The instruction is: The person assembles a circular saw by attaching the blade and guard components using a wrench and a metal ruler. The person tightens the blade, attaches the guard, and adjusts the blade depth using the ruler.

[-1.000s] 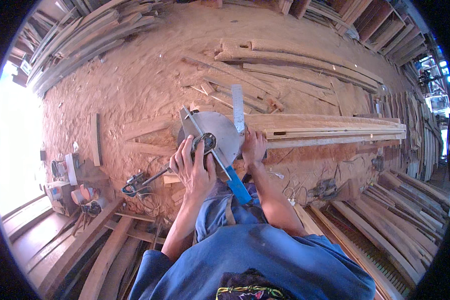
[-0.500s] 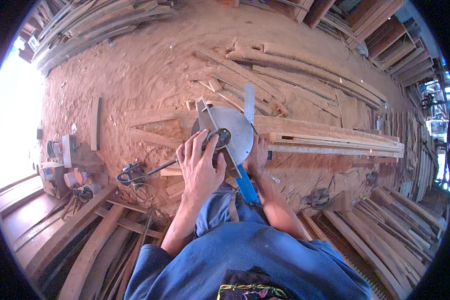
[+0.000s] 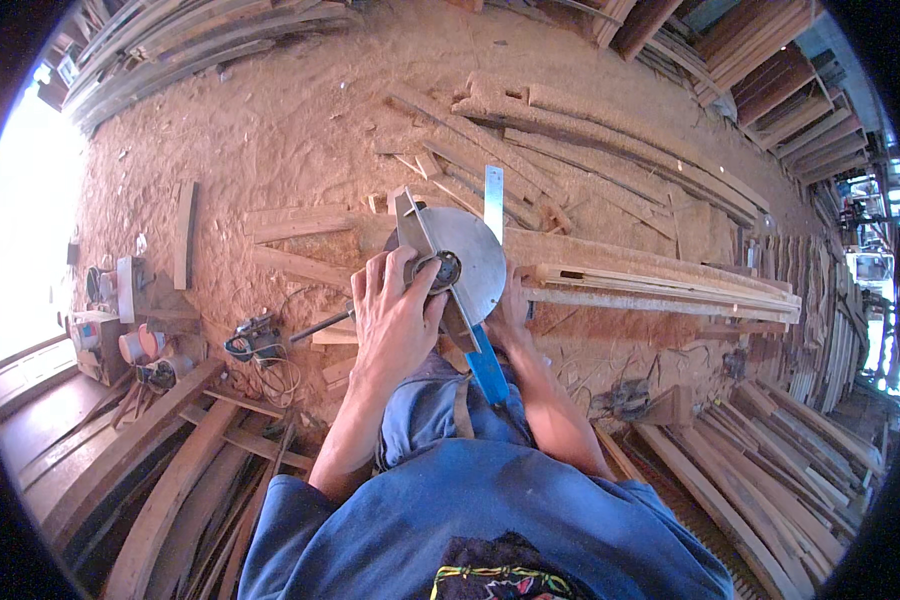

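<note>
A round grey metal disc (image 3: 478, 260) with a dark hub (image 3: 448, 268) stands in front of me; a straight metal plate (image 3: 417, 225) runs along its left side. It looks like part of a circular saw. My left hand (image 3: 392, 300) is curled over the plate and hub, fingertips at the hub. My right hand (image 3: 511, 318) is at the disc's lower right edge, its fingers mostly hidden. A blue handle (image 3: 487, 375) slants below the disc, and a flat metal rule (image 3: 494, 200) sticks up behind its far right rim. Whether these two join is hidden.
Long light boards (image 3: 670, 290) lie to the right, with sawdust-covered timber (image 3: 610, 135) beyond. A corded power tool (image 3: 255, 338) rests on the dirt floor at left. Planks (image 3: 170, 490) lean at lower left, and a timber pile (image 3: 750, 470) fills the lower right.
The whole view has shifted slightly. The metal rule now shows narrower and a little farther left. Both hands keep about the same places around the disc.
</note>
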The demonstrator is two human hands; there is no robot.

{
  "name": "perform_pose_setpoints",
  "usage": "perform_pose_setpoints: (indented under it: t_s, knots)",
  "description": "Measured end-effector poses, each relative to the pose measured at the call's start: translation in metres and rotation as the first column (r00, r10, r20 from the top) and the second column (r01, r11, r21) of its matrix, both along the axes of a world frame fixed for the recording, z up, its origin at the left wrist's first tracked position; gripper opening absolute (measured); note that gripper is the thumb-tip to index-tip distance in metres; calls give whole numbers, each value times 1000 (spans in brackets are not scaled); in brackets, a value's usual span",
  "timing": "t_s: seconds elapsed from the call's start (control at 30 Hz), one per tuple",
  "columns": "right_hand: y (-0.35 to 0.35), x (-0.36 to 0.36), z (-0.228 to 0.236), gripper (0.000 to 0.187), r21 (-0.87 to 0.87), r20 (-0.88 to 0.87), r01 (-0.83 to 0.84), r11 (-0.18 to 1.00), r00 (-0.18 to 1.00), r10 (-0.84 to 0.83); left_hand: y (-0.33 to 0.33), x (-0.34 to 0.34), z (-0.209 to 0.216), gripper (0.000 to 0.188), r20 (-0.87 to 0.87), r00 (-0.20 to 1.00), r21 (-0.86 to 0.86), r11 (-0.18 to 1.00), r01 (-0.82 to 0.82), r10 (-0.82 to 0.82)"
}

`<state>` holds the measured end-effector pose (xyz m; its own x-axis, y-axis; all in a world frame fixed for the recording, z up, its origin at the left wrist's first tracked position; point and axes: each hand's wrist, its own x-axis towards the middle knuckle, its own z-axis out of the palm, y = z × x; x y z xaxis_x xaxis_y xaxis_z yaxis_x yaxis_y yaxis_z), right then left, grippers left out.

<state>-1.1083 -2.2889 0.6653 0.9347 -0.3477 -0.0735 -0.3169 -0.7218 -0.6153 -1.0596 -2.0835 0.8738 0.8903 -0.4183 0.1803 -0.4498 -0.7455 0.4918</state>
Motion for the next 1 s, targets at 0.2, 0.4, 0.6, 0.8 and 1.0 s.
perform_pose_setpoints:
  t_s: [0.2,0.4,0.6,0.8,1.0]
  knots:
    - [0,-6,-11,68,-317,47,-114,941,990,136,-4,-4,-8,36,53,997,-30,998,-57,59]
    - [0,-9,-10,64,-133,66,-91,987,993,101,-5,-7,-17,30,156,984,-113,991,-70,87]
    - [0,-10,-3,88,6,-232,-29,1000,972,29,-2,-7,-12,32,113,988,-230,971,-73,101]
    - [4,-11,5,57,-79,-174,16,997,984,-29,-3,9,-1,23,10,993,-264,958,-110,117]
    - [-5,-12,-3,55,-5,-276,31,999,961,-31,0,25,9,14,-72,995,-134,988,-80,71]
